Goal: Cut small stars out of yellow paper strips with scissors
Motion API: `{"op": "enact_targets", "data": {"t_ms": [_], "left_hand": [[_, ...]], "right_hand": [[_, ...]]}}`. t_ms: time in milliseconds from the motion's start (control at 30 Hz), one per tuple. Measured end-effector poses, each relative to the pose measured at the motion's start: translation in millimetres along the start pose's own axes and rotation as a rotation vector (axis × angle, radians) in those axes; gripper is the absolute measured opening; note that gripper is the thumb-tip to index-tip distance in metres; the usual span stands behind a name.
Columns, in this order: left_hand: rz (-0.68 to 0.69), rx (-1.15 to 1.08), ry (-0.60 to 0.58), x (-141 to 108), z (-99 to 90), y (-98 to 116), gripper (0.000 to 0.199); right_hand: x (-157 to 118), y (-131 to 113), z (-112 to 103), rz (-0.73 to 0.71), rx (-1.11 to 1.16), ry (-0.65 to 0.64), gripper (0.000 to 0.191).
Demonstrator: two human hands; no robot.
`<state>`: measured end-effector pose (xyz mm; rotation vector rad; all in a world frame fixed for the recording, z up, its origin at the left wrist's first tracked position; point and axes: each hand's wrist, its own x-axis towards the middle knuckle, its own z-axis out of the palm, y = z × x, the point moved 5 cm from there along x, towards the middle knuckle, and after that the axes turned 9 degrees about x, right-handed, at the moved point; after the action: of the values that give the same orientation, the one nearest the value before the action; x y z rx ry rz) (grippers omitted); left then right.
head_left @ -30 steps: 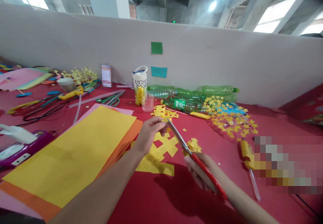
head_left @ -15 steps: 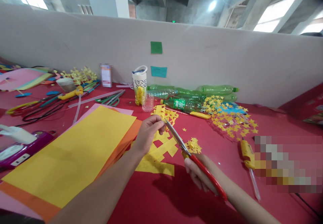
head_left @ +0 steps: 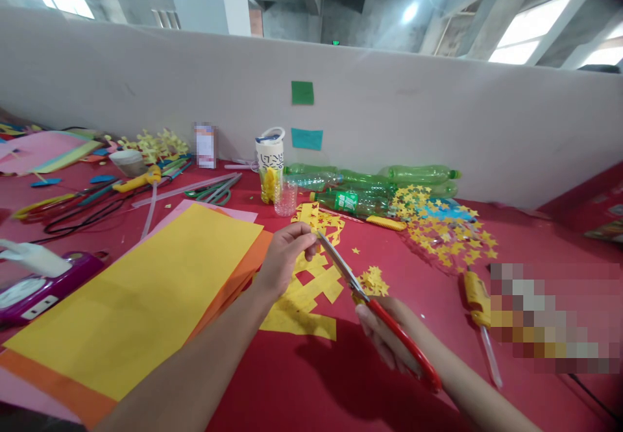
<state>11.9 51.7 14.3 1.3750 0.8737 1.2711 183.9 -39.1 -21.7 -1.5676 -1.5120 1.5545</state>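
While the left hand (head_left: 289, 255) pinches yellow paper (head_left: 316, 231), the right hand (head_left: 382, 331) grips scissors (head_left: 343, 270) pointing diagonally forward-left.

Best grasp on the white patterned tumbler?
Probably the loop handle, from above: the tumbler stands upright and the loop arches over its lid, while the clear plastic cup crowds the body's front right.

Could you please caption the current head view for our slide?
Right hand works red-handled scissors beside the left hand, above yellow paper scraps.
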Motion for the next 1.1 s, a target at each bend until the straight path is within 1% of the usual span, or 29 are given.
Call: {"op": "enact_targets", "data": {"t_ms": [167, 300, 400, 533, 633, 800, 1000, 1100], "left_hand": [[-0.002, -0.008, 0.007, 0.3, -1.1, 0.0, 0.015], [0.0, -0.016, 0.005, 0.5, -1.6, -0.5, 0.014], [-0.003, -0.024, 0.005, 0.3, -1.7, -0.6, 0.014], [0.01, -0.026, 0.01, -0.3, -1.5, 1.5, 0.016], [0.031, 0.02, 0.007, -1.0, -0.7, 4.0, 0.018], [0.06, 0.13, -0.011, -2.1, 1.1, 7.2, 0.019], [0.069, 0.15, -0.034, -2.5, 3.3, 7.4, 0.021], [0.08, 0.196, -0.046, -3.0, 5.7, 8.2, 0.022]], "right_hand": [[-3.5, -5.8, 1.4, -0.011, -0.017, -0.019, 0.047], [-4.7, -9.7, 1.5, 0.004, -0.02, -0.01, 0.048], [-4.1, -9.0, 1.5, 0.008, -0.014, -0.013, 0.047], [-1.6, -6.9, 1.5, -0.028, -0.001, -0.015, 0.046], [0.6, -4.6, 1.5, -0.038, 0.026, -0.013, 0.044], [1.9, -0.3, 1.2, -0.014, 0.028, -0.02, 0.047], [0.0, -3.4, 5.3, -0.068, 0.046, -0.07, 0.05], [-0.6, -4.9, 6.2, -0.073, 0.059, -0.071, 0.051]]}}
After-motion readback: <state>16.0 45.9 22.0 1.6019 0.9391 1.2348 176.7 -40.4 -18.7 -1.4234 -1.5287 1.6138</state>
